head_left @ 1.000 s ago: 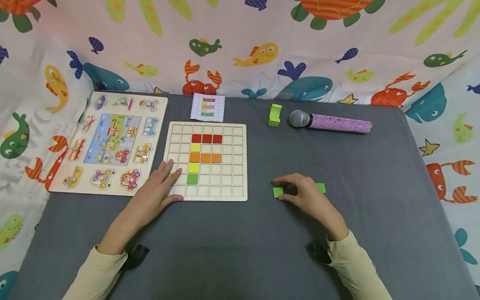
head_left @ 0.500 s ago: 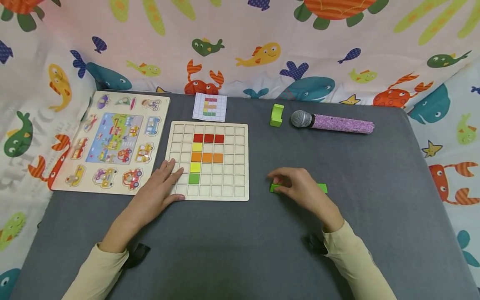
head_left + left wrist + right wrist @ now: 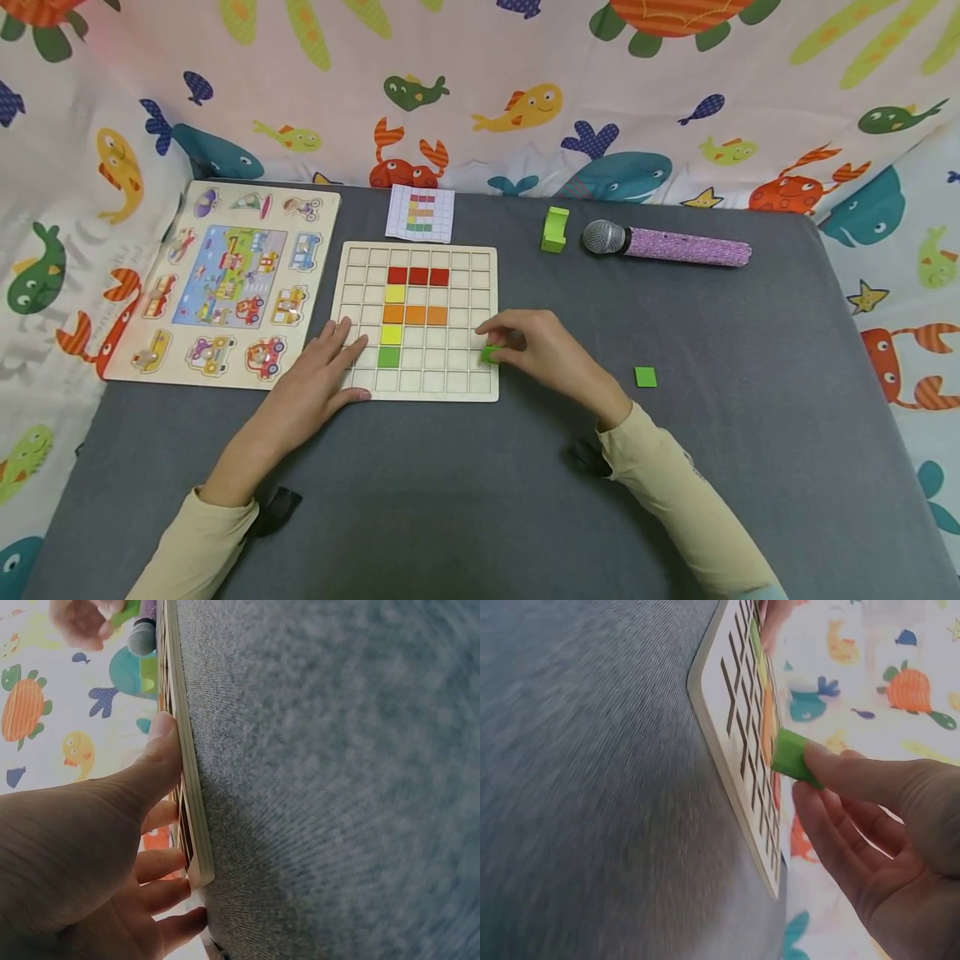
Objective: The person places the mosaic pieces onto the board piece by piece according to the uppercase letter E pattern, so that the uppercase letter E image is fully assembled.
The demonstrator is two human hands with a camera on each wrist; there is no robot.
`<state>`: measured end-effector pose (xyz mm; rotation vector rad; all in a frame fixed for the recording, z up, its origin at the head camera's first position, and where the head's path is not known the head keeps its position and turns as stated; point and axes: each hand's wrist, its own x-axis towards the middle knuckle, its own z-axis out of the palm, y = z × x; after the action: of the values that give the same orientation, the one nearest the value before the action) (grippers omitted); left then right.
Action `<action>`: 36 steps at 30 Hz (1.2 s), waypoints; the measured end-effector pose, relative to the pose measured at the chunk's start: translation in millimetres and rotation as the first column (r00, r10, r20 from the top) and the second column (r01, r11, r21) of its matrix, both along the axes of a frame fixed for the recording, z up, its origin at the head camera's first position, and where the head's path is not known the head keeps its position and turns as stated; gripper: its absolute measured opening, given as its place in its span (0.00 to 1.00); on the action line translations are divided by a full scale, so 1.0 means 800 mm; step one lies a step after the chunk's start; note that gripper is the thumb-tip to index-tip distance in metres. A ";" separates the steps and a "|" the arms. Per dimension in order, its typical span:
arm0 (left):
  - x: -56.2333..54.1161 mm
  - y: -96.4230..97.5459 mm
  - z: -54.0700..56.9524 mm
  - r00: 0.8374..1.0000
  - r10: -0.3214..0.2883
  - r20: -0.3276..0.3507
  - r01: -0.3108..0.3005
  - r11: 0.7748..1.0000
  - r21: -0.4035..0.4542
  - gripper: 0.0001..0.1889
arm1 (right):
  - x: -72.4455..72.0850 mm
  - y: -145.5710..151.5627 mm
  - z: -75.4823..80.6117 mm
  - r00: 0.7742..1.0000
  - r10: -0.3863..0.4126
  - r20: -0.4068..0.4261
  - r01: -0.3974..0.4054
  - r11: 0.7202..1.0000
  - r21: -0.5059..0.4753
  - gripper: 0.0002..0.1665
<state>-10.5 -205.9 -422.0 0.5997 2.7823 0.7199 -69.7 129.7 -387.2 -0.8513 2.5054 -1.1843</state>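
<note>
My right hand pinches a green block between thumb and fingers, over the right edge of the wooden grid board. In that board sit a row of red blocks, two yellow blocks, a row of orange blocks and one green block. My left hand rests with extended fingers on the board's left edge, its thumb along the near rim in the left wrist view. Another green block lies on the cloth, right of my right hand.
A pattern card lies behind the board. To the left is a wooden picture puzzle. At the back stand a green bridge-shaped block and a microphone with a glittery pink handle. Fish-printed fabric borders the grey cloth.
My right hand has picked up a green block from the cloth and carried it left to the board's edge. The other green block stays behind. The left hand holds its place.
</note>
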 end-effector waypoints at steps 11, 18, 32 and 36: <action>0.002 0.002 -0.004 1.000 -0.007 -0.017 0.007 1.000 0.006 0.40 | -0.022 -0.062 -0.019 0.991 0.087 0.102 -0.079 0.994 -0.082 0.17; 0.001 0.002 -0.004 1.000 -0.009 -0.007 0.009 1.000 0.012 0.39 | -0.026 -0.093 -0.018 0.984 0.155 0.091 -0.149 0.987 -0.066 0.17; 0.000 0.000 -0.003 1.000 0.000 -0.006 0.000 1.000 0.004 0.39 | -0.028 -0.117 -0.031 0.979 0.172 0.108 -0.174 0.985 0.003 0.15; -0.002 0.000 -0.002 1.000 0.000 -0.009 0.000 1.000 0.003 0.39 | -0.029 -0.120 -0.030 0.980 0.174 0.097 -0.178 0.983 0.032 0.13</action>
<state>-11.7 -206.3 -423.4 0.6053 2.7903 0.7229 -92.9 33.6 -411.4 -0.9620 2.3173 -1.0865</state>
